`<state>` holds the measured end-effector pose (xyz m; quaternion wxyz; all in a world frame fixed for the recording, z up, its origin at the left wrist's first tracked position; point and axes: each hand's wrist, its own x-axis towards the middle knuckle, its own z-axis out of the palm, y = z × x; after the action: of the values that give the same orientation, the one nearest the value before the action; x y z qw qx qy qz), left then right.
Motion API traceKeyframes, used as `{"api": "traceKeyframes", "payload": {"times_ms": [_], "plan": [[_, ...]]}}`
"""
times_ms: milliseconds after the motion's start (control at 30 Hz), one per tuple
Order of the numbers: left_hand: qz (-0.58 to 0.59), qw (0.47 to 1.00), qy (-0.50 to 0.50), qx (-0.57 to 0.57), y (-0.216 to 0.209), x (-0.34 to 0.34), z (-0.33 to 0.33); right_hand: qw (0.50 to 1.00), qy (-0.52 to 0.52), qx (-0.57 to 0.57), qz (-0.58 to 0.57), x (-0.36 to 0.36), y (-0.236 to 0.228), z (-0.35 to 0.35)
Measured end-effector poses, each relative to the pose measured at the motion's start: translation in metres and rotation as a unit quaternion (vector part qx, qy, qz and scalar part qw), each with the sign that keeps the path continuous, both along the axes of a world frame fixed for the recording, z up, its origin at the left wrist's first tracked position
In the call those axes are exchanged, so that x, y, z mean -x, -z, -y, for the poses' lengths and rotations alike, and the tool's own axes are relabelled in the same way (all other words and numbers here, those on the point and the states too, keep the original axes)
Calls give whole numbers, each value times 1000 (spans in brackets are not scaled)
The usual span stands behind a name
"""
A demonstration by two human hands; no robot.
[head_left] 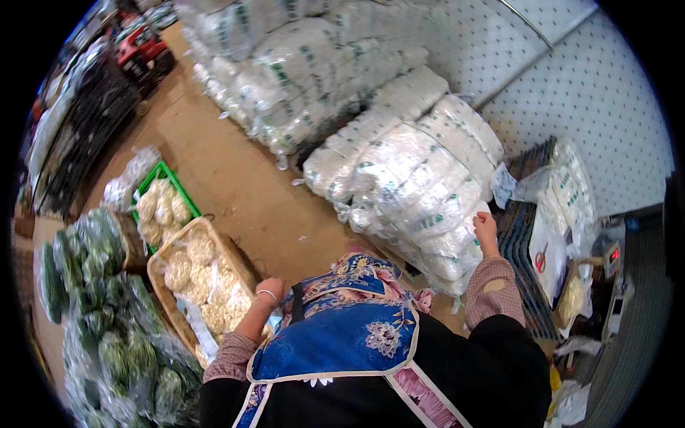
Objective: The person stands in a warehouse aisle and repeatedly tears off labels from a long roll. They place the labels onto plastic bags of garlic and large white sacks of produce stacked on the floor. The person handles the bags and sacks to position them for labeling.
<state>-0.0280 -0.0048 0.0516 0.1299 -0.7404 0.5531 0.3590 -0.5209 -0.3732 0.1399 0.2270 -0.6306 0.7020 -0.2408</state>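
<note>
My right hand (486,230) is at the right edge of a large bale of white packs (421,178) wrapped in clear plastic. Its fingers are pinched together beside a pale scrap, and what they hold is too small to make out. Low on the left, my left hand (270,289) hangs next to the rim of a tan crate (163,251), its fingers mostly hidden. In that crate lie clear bags of pale, cream-coloured produce (207,282). A blue flowered apron (335,339) covers my front between the two arms.
Behind the tan crate stands a green crate (187,196) of bagged pale produce. Bagged green vegetables (114,328) are heaped at left. More wrapped white bales (300,71) rise ahead. Stacked dark crates (524,235) and a scale with a red display (612,258) are at right.
</note>
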Motion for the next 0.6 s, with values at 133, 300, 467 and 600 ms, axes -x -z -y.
{"api": "traceKeyframes", "payload": {"times_ms": [133, 300, 467, 600], "plan": [[73, 989, 71, -103, -22, -14, 75, 995, -15, -32, -93, -7, -7, 12], [14, 987, 161, -1, -12, 59, 211, 972, -84, -37, -216, 6, 11, 89], [-131, 907, 359, 179, -45, 187, 343, 953, -191, -20, -233, -25, 15, 133], [-137, 906, 328, 230, -33, 223, 393, 922, -243, 10, -301, -51, 13, 142]]}}
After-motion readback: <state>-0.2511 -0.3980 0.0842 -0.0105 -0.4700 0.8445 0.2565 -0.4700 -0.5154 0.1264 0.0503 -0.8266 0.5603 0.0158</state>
